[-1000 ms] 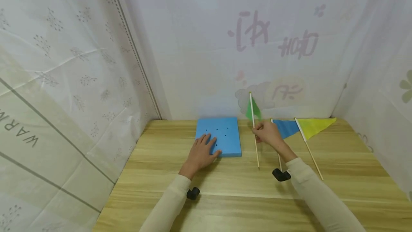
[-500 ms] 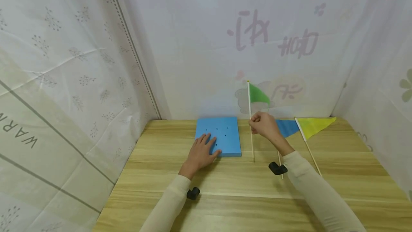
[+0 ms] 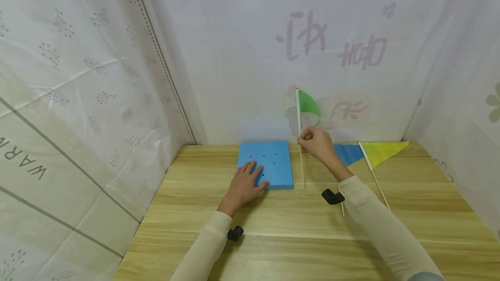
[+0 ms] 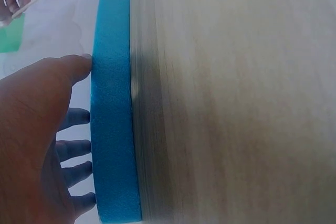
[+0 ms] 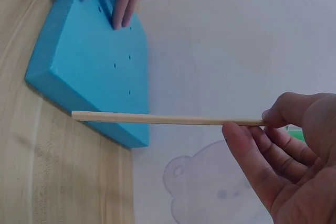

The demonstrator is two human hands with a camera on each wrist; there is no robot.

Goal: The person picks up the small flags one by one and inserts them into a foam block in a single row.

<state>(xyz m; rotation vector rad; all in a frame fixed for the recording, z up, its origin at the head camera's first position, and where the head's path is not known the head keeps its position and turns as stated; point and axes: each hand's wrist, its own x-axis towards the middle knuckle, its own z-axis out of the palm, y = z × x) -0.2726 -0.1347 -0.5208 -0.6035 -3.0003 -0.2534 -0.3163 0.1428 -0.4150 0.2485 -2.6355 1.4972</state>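
My left hand (image 3: 243, 185) rests with spread fingers on the near-left part of a blue foam block (image 3: 279, 172), which has several small holes in its top. In the left wrist view the fingertips touch the top face of the foam block (image 4: 113, 103). To the right of the block, my right hand (image 3: 318, 143) pinches the stick of a green pennant flag (image 3: 309, 103) between thumb and fingers. The flag stands nearly upright. In the right wrist view the bare lower end of the wooden stick (image 5: 157, 118) hangs free beside the block's edge.
A blue pennant flag (image 3: 347, 153), partly hidden by my right arm, lies on the wooden table (image 3: 273, 246). Right of it lies a yellow pennant flag (image 3: 383, 153). Printed cloth (image 3: 234, 55) hangs behind the table and along both sides.
My right hand has lifted the green flag and moved it left towards the foam block; its cloth has swung to the right of the stick. My left hand has stayed in place.
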